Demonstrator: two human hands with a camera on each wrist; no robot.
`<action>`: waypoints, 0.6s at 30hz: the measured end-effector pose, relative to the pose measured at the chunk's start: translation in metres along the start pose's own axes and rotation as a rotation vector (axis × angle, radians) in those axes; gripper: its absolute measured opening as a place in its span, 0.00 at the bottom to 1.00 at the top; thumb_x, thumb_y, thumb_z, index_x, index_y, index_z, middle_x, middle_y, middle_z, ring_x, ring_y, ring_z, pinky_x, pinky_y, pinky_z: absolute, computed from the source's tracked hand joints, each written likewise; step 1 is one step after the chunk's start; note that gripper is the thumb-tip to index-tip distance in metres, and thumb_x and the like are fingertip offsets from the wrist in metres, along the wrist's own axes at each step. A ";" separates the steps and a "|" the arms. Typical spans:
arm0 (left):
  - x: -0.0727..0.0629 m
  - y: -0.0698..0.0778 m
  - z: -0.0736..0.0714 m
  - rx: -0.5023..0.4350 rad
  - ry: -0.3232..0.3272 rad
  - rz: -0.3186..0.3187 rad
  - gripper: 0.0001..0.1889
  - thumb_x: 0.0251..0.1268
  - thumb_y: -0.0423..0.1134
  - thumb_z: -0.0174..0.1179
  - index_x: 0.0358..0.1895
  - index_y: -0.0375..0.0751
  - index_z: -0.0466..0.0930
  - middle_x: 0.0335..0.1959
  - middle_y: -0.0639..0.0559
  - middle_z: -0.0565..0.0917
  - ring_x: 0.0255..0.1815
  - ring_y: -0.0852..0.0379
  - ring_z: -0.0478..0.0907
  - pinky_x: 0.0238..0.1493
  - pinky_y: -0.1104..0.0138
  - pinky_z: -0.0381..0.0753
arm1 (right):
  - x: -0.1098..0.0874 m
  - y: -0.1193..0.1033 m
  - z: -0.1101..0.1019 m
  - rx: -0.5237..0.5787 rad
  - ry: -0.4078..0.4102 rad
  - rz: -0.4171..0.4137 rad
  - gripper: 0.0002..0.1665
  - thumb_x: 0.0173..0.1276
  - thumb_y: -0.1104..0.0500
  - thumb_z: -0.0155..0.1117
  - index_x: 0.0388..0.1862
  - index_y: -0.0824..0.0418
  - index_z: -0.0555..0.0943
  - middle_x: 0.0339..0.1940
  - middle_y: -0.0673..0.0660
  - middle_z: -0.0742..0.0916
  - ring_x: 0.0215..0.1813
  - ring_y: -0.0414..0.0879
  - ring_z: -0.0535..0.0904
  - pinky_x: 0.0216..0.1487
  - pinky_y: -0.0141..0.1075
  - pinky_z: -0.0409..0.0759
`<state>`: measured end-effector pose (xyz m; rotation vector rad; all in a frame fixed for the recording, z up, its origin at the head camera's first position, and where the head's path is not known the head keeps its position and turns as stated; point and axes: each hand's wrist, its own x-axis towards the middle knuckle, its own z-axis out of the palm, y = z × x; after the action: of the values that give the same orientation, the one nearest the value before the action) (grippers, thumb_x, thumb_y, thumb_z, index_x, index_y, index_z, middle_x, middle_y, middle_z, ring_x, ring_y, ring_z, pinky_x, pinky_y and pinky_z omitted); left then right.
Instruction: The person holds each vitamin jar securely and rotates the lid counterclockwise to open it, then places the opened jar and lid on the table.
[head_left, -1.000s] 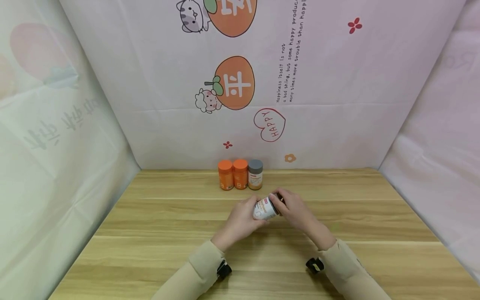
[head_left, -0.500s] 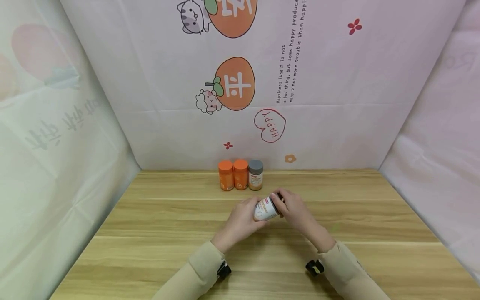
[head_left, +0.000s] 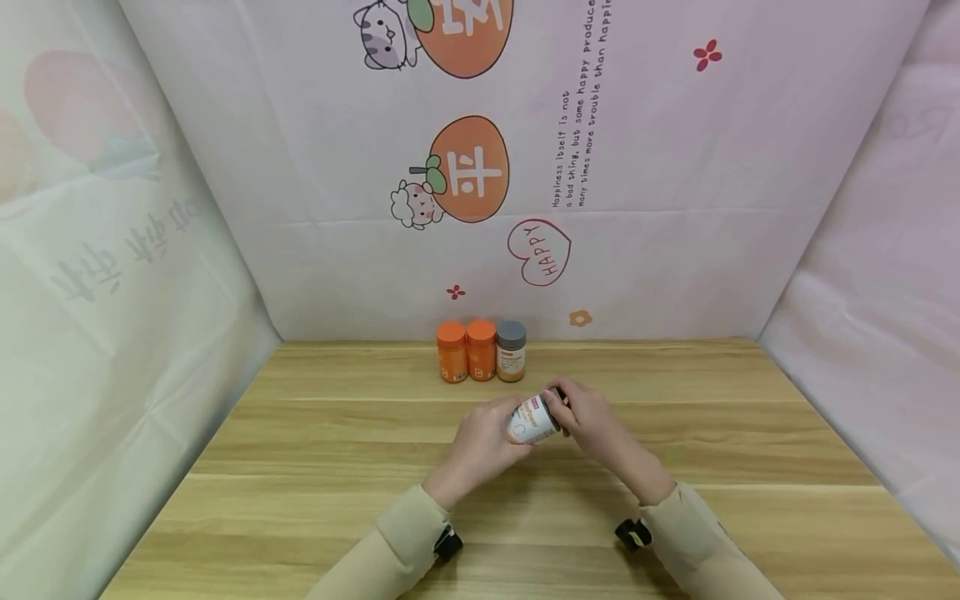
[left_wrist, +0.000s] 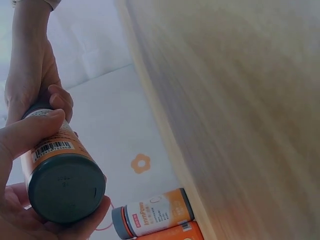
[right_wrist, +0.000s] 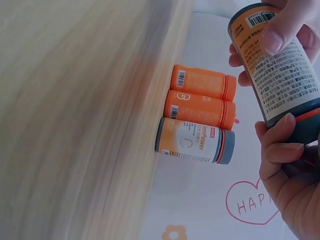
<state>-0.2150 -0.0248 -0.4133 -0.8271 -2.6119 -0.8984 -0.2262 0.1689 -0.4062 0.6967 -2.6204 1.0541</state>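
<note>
Head view: above the wooden table [head_left: 337, 467], a white-and-orange labelled jar [head_left: 533, 421] lies tilted between two hands; the left hand [head_left: 480, 437] grasps its body, while the right hand [head_left: 592, 417] grips its top end; beyond them, near the backdrop [head_left: 637, 250], two orange bottles [head_left: 452, 354] [head_left: 482, 352] and a grey-capped jar [head_left: 511, 354] stand upright in a row

Left wrist view: the dark base [left_wrist: 66, 187] of the held jar faces the camera; the left thumb [left_wrist: 45, 127] lies across the label near the barcode [left_wrist: 53, 149], the other fingers curling beneath; the right hand grips the far end

Right wrist view: the right fingers curl around the dark grey lid [right_wrist: 307, 131], just beside an orange ring [right_wrist: 308, 115]; the lid appears seated on the jar; the grey-capped jar in the row bears an "ImmPower" label

The step in hand, as judged from this two-handed hold, is work at the lid; whether it is turning cannot be told; the next move seems to call for a steady left grasp on the body and firm right fingers on the lid
</note>
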 end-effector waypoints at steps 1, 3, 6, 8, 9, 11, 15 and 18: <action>0.000 0.000 0.000 -0.008 0.001 0.000 0.26 0.44 0.43 0.74 0.51 0.44 0.78 0.41 0.52 0.84 0.34 0.62 0.77 0.33 0.72 0.74 | 0.000 0.000 0.000 -0.009 -0.002 -0.007 0.16 0.75 0.51 0.47 0.41 0.61 0.75 0.23 0.48 0.75 0.18 0.35 0.69 0.18 0.30 0.72; -0.001 -0.001 0.000 -0.027 -0.002 -0.004 0.27 0.44 0.43 0.74 0.51 0.44 0.78 0.40 0.52 0.84 0.33 0.62 0.77 0.32 0.73 0.73 | 0.000 0.001 0.000 -0.024 -0.008 -0.012 0.15 0.75 0.51 0.47 0.41 0.61 0.75 0.23 0.48 0.75 0.18 0.35 0.69 0.18 0.30 0.71; -0.001 -0.001 0.000 -0.039 -0.007 -0.010 0.27 0.44 0.44 0.74 0.51 0.44 0.79 0.39 0.52 0.85 0.32 0.63 0.77 0.31 0.74 0.73 | 0.000 0.000 -0.001 -0.038 -0.017 -0.007 0.15 0.75 0.50 0.47 0.41 0.60 0.75 0.22 0.48 0.75 0.18 0.36 0.69 0.18 0.30 0.71; -0.001 -0.002 0.000 -0.045 -0.009 -0.011 0.27 0.43 0.45 0.74 0.51 0.44 0.79 0.38 0.52 0.85 0.31 0.64 0.76 0.30 0.74 0.72 | 0.000 -0.001 -0.001 -0.048 -0.018 0.001 0.15 0.75 0.50 0.47 0.41 0.60 0.75 0.23 0.48 0.75 0.19 0.36 0.69 0.18 0.30 0.71; -0.001 -0.002 -0.001 -0.045 -0.010 -0.013 0.27 0.43 0.45 0.74 0.50 0.44 0.79 0.38 0.52 0.85 0.30 0.65 0.76 0.30 0.74 0.72 | 0.000 -0.001 -0.002 -0.053 -0.019 0.002 0.15 0.75 0.50 0.47 0.41 0.60 0.75 0.23 0.48 0.75 0.19 0.36 0.69 0.18 0.30 0.71; -0.001 -0.001 -0.002 -0.045 -0.013 -0.016 0.26 0.43 0.45 0.74 0.49 0.44 0.80 0.37 0.53 0.85 0.29 0.65 0.75 0.29 0.75 0.71 | 0.000 -0.001 -0.002 -0.067 -0.018 0.000 0.15 0.75 0.50 0.47 0.40 0.60 0.75 0.23 0.48 0.75 0.19 0.36 0.68 0.18 0.30 0.71; -0.001 0.000 -0.004 -0.047 -0.026 -0.027 0.27 0.42 0.44 0.75 0.50 0.43 0.80 0.37 0.52 0.85 0.29 0.65 0.75 0.28 0.75 0.71 | -0.001 -0.002 -0.001 -0.088 -0.012 -0.024 0.14 0.75 0.50 0.48 0.39 0.59 0.74 0.22 0.47 0.74 0.18 0.34 0.67 0.17 0.29 0.70; -0.001 0.000 -0.004 -0.043 -0.034 -0.027 0.28 0.41 0.43 0.75 0.51 0.43 0.79 0.37 0.52 0.85 0.28 0.65 0.75 0.28 0.75 0.70 | -0.002 -0.003 -0.001 -0.088 -0.010 -0.041 0.12 0.75 0.52 0.48 0.38 0.59 0.74 0.21 0.47 0.74 0.17 0.34 0.67 0.16 0.29 0.69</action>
<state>-0.2140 -0.0277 -0.4107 -0.8262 -2.6479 -0.9588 -0.2226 0.1689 -0.4043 0.7337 -2.6312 0.9200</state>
